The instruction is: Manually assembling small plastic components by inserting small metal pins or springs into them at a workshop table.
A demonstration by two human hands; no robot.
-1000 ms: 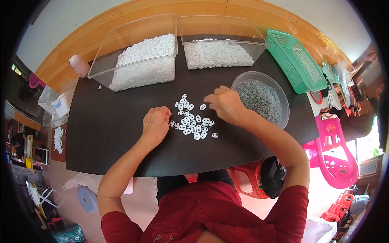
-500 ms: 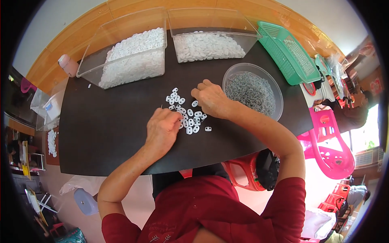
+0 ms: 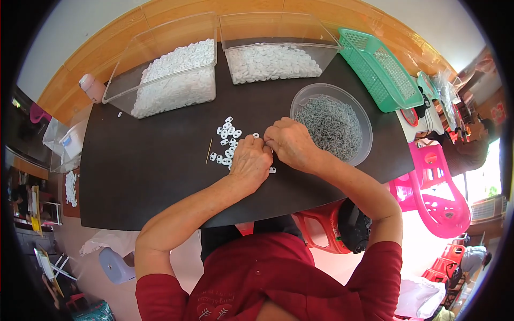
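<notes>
On the dark table, small white oval plastic pieces with two holes [image 3: 227, 130] lie in a loose pile. My left hand [image 3: 250, 163] rests over the right part of this pile, fingers curled and pinched, hiding some pieces. Touching or almost touching its fingertips, my right hand [image 3: 290, 142] is closed in a pinch. What either hand pinches is too small and hidden to name. A thin wooden stick [image 3: 209, 151] lies left of the pile. Just right of my right hand stands a round clear tub [image 3: 369, 134] of grey screws [image 3: 332, 125].
Two clear plastic bins, the left [image 3: 107, 97] and the right [image 3: 224, 32], hold more white pieces along the back. A green basket [image 3: 383, 69] stands at the far right. A pink bottle [image 3: 92, 88] is behind the left corner; a pink chair [image 3: 439, 198] is at the right.
My left hand has moved right across the pile, uncovering the wooden stick. My right hand has come down and right, so the fingertips of both hands now meet.
</notes>
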